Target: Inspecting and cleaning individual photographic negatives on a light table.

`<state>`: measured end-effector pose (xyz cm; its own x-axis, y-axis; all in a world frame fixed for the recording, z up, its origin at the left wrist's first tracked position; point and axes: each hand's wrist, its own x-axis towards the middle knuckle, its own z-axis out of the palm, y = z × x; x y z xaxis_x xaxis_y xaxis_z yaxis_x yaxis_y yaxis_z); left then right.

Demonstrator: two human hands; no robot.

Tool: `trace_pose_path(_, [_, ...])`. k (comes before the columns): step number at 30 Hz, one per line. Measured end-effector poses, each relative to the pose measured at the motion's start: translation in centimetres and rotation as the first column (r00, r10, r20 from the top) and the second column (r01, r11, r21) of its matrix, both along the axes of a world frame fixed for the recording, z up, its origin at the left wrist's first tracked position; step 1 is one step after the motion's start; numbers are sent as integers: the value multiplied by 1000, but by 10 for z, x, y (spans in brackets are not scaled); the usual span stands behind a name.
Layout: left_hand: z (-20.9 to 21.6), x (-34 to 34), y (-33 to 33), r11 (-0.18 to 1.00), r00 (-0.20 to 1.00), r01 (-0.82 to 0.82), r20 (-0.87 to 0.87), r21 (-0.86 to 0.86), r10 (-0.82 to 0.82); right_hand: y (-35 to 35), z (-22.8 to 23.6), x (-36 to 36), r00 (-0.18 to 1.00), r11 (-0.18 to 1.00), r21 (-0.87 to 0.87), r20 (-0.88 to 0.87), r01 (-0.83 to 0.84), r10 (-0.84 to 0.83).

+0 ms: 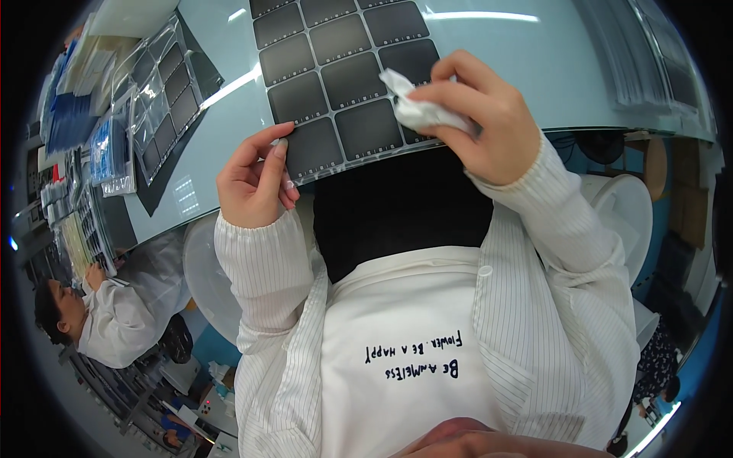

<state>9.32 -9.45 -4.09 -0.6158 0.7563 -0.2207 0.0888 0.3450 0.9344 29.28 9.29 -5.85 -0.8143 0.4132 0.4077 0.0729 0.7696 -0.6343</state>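
A sheet of dark, rounded rectangular panels (351,80) with pale borders lies on the glass-topped table, its near edge reaching the table's front edge. My left hand (259,172) pinches the sheet's near left corner between thumb and fingers. Over the sheet's right side, my right hand (489,111) is closed around a crumpled white cloth or tissue (424,111). The cloth covers part of the panels on that side; whether it touches them I cannot tell.
More panel sheets (164,99) in clear film lie at the left, beside blue-and-white packets (111,156) and stacked papers (72,91). A pile of clear-film sheets (630,57) stands at the far right of the table (504,53). A person in white (126,317) works at the lower left.
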Motion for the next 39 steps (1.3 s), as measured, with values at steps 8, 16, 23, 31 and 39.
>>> trace_pose_path(8, [-3, 3, -1, 999, 998, -40, -48, 37, 42, 9, 4, 4, 1000, 999, -33, 0, -12, 12])
trace_pose_path(16, [-2, 2, -1, 999, 998, -17, -62, 28, 19, -5, 9, 18, 997, 999, -20, 65, -46, 47])
trace_pose_path(23, [-4, 3, -2, 998, 999, -21, -43, 57, 24, 26, 6, -12, 967, 940, 238, -133, 245, -218])
trace_pose_path(31, [2, 4, 1, 998, 999, -48, -4, 31, 48, 70, 13, 25, 873, 888, -51, -165, 456, -458])
trace_pose_path(39, [0, -1, 1, 1000, 1000, 4, -3, 19, -4, 112, -5, 23, 802, 821, 26, -232, 571, -550])
